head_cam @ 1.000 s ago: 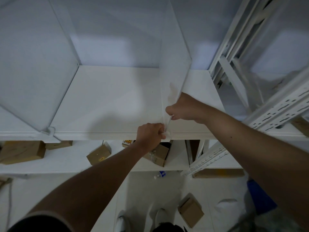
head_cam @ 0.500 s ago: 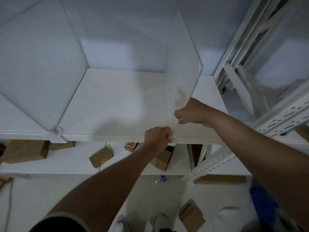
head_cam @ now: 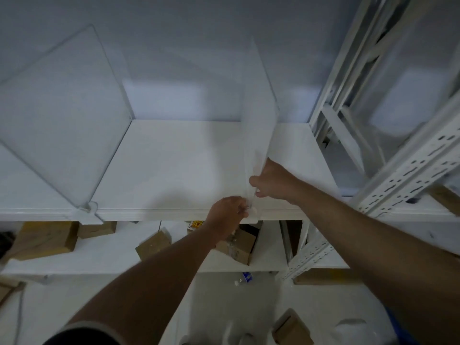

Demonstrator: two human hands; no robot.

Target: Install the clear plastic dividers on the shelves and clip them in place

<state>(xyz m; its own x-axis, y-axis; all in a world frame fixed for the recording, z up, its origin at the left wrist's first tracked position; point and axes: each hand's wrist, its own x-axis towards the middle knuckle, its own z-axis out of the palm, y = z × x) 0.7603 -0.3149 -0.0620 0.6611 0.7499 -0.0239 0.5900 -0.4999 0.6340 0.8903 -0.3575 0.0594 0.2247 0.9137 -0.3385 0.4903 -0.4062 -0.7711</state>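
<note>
A clear plastic divider [head_cam: 258, 120] stands upright on the white shelf [head_cam: 179, 165], running from the back wall to the front edge. My right hand [head_cam: 270, 181] pinches its lower front edge from the right side. My left hand [head_cam: 227, 215] is closed around the divider's bottom front corner, where a small clear clip [head_cam: 252, 211] sits on the shelf lip. Another clear divider [head_cam: 64, 120] stands at the left, held by its own clip [head_cam: 90, 207] on the front edge.
White slotted uprights [head_cam: 408, 170] rise at the right. Below, a lower shelf [head_cam: 104, 255] carries several cardboard boxes [head_cam: 153, 245]. A small bottle [head_cam: 245, 277] and another box [head_cam: 291, 329] lie on the floor.
The view tilted upward, so the shelf and both hands sit lower in the frame. Both hands keep their hold at the divider's front bottom corner; the divider looks more upright.
</note>
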